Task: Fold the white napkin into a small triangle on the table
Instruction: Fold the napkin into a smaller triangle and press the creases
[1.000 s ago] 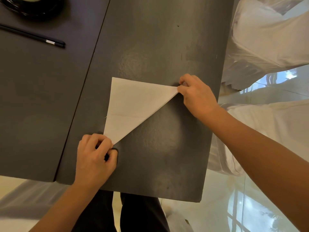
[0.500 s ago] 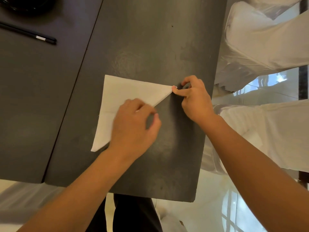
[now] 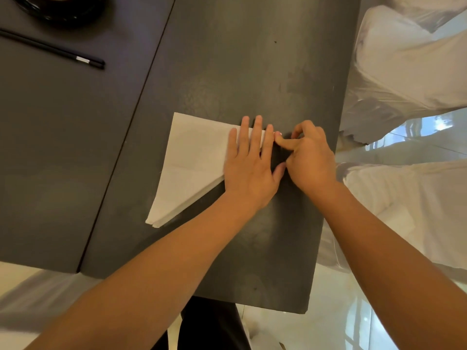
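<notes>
The white napkin (image 3: pixel 192 165) lies folded into a triangle on the dark table (image 3: pixel 265 72), its long folded edge running from the lower left tip to the right tip. My left hand (image 3: pixel 249 165) rests flat on the napkin's right part, fingers spread and pointing away from me. My right hand (image 3: pixel 309 157) is curled just right of it, its index fingertip pressing at the napkin's right tip, which the fingers mostly hide.
A black pen (image 3: pixel 54 50) lies at the upper left on the adjoining dark table panel, beneath a black round dish (image 3: pixel 60 8) at the top edge. White-covered chairs (image 3: pixel 409 72) stand to the right past the table's edge. A seam runs diagonally between the panels.
My left hand left the napkin's lower tip and slid right along the folded edge, flattening out beside my right hand. My right hand stays at the right tip.
</notes>
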`<state>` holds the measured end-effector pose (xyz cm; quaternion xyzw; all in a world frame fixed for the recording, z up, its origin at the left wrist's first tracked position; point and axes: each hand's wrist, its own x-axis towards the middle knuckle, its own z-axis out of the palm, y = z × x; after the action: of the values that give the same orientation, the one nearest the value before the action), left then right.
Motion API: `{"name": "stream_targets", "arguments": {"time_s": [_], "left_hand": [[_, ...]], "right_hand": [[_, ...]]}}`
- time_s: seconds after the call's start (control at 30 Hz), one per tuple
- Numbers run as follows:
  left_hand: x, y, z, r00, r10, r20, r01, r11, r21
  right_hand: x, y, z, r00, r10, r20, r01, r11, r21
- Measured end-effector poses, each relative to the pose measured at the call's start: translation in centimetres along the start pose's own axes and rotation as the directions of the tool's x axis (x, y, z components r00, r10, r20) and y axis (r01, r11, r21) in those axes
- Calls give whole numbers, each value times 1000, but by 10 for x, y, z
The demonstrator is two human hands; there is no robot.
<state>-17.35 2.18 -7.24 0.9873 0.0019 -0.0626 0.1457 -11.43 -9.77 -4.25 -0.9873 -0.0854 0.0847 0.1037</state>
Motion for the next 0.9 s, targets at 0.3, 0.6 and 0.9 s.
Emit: {"name": "stream_targets", "arguments": {"time_s": [0.3,0.6,0.9], "left_hand": [[-32,0,-31,945,-310,101,319,942,-102],[-108,-101,-48,950,-259,-175,229,958,-170],[-119,-95,-40,907,-45,-419,-33,983,-178]], "right_hand": [[-9,-23,-5,998,-45,41,51,989,-141],[-9,-26,-6,999,10,46,-9,1000,-13],[-11,-28,-10,995,-39,92,48,994,-95]]}}
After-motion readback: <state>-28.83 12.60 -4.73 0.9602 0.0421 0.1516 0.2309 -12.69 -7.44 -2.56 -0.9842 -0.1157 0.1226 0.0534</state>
